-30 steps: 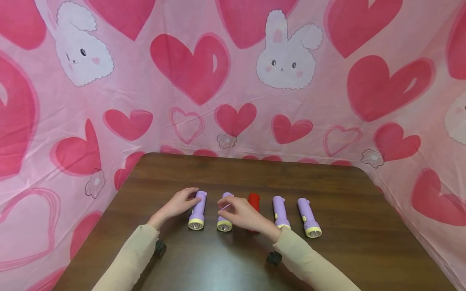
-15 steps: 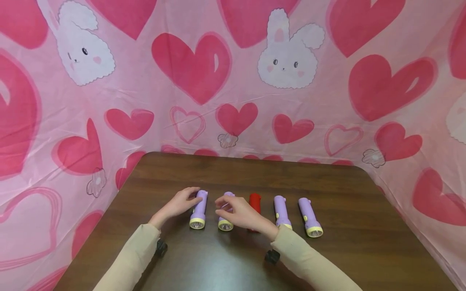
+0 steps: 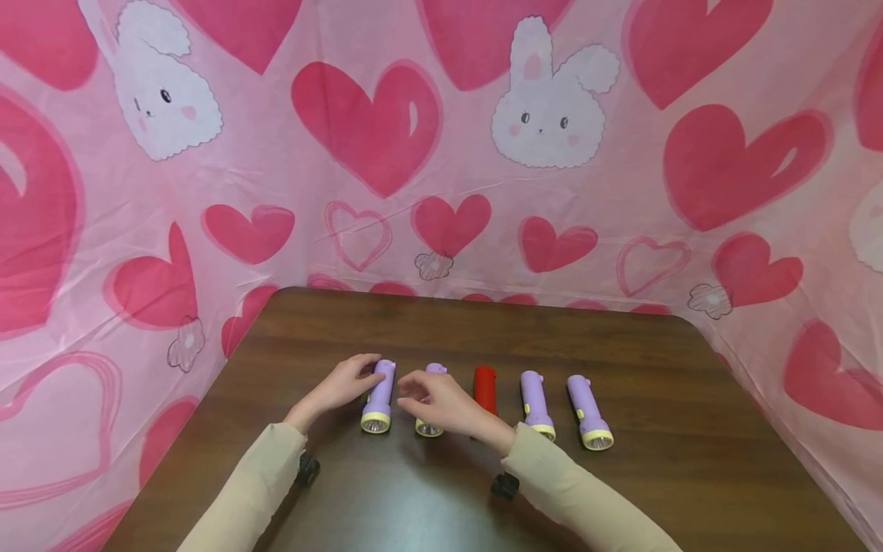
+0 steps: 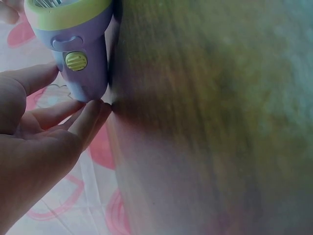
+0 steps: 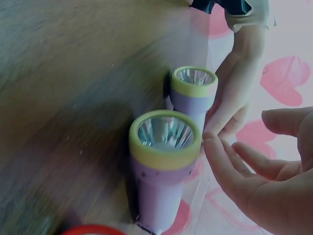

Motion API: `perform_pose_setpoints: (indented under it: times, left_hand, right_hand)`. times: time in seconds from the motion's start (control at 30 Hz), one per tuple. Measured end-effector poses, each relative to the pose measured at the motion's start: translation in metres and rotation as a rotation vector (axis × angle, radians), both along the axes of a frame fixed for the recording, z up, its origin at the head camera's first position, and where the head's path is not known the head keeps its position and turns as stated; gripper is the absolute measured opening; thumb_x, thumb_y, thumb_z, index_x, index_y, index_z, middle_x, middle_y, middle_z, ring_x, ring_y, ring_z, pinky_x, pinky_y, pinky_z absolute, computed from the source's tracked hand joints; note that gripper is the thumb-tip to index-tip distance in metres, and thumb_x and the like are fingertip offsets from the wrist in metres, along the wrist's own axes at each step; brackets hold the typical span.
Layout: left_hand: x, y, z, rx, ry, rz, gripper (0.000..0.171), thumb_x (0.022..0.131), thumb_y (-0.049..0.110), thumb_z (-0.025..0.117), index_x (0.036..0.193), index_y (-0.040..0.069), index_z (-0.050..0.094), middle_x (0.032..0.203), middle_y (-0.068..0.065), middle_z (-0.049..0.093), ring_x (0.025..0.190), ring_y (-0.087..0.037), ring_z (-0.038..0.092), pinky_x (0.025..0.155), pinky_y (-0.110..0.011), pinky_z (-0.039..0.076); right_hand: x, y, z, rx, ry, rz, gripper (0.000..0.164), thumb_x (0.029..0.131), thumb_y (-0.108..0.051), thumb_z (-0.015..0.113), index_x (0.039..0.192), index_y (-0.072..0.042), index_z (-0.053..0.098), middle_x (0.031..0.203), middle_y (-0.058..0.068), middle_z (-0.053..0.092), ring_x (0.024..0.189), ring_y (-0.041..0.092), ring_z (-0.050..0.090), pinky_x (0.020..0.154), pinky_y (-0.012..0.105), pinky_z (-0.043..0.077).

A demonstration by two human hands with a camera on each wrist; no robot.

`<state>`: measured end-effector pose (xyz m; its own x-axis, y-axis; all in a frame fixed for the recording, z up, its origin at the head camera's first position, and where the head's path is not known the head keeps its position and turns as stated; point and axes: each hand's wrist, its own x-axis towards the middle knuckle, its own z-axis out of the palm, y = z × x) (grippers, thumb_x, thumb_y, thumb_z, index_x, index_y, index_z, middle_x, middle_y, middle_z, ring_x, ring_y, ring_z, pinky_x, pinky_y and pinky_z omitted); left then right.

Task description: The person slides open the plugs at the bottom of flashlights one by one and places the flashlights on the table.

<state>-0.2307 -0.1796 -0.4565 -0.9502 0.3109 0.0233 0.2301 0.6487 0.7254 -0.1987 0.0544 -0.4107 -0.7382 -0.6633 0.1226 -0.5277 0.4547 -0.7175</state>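
A leftmost purple flashlight [image 3: 376, 400] with a yellow rim lies on the table, its lens toward me. My left hand [image 3: 339, 386] holds it near its tail; in the left wrist view, the thumb touches one side and the fingertips meet the tail end, below the yellow switch [image 4: 76, 61]. Over a second purple flashlight [image 3: 429, 427] hovers my right hand [image 3: 441, 402], fingers loosely bent with nothing between them. It hides that flashlight's middle. The right wrist view shows this hand [image 5: 264, 176] beside the second flashlight [image 5: 159, 196], with the first one [image 5: 188, 104] beyond.
A red flashlight [image 3: 485, 386], partly behind the right wrist, lies in the row's middle. Two more purple flashlights [image 3: 534, 397] lie to its right. Pink heart-and-rabbit cloth [image 3: 469, 169] surrounds the brown wooden table [image 3: 662, 399] at the back and sides.
My right hand has drifted slightly left, closer to the leftmost flashlight, uncovering more of the red one. My left hand stays on its flashlight. The whole view has shifted a little.
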Motion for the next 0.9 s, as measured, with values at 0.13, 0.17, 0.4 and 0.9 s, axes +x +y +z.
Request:
perform_pose_setpoints:
  times: [0.13,0.17,0.4,0.9]
  left_hand:
    - [0.000,0.000,0.000,0.004,-0.002,-0.002,0.053,0.098,0.025,0.061,0.136,-0.009,0.051,0.135,-0.030,0.057,0.124,-0.043,0.058,0.103,-0.054,0.048]
    - [0.001,0.000,0.001,0.006,0.007,-0.008,0.053,0.098,0.026,0.061,0.136,-0.010,0.051,0.135,-0.031,0.057,0.124,-0.044,0.058,0.103,-0.054,0.048]
    - [0.003,-0.002,0.003,0.021,0.049,-0.036,0.057,0.098,0.031,0.060,0.133,-0.012,0.051,0.131,-0.033,0.057,0.120,-0.046,0.059,0.098,-0.053,0.051]
    - [-0.001,0.001,0.000,0.029,-0.015,0.003,0.051,0.097,0.021,0.063,0.135,-0.010,0.051,0.136,-0.030,0.057,0.124,-0.042,0.058,0.102,-0.053,0.049]
  right_hand:
    - [0.001,-0.005,0.000,0.002,0.000,-0.021,0.030,0.093,-0.016,0.067,0.115,0.004,0.065,0.108,0.017,0.073,0.093,0.025,0.072,0.083,0.028,0.058]
    - [0.002,-0.007,0.000,0.005,-0.001,-0.027,0.030,0.092,-0.016,0.067,0.115,0.004,0.065,0.107,0.017,0.073,0.093,0.025,0.072,0.082,0.028,0.058]
    - [0.005,-0.015,0.000,0.070,-0.063,-0.063,0.039,0.093,-0.020,0.066,0.120,0.007,0.062,0.111,0.018,0.072,0.099,0.027,0.071,0.089,0.037,0.058]
    - [0.009,-0.031,-0.007,0.140,-0.115,-0.098,0.030,0.092,-0.022,0.065,0.104,0.005,0.065,0.085,0.011,0.069,0.068,0.010,0.055,0.064,0.022,0.050]
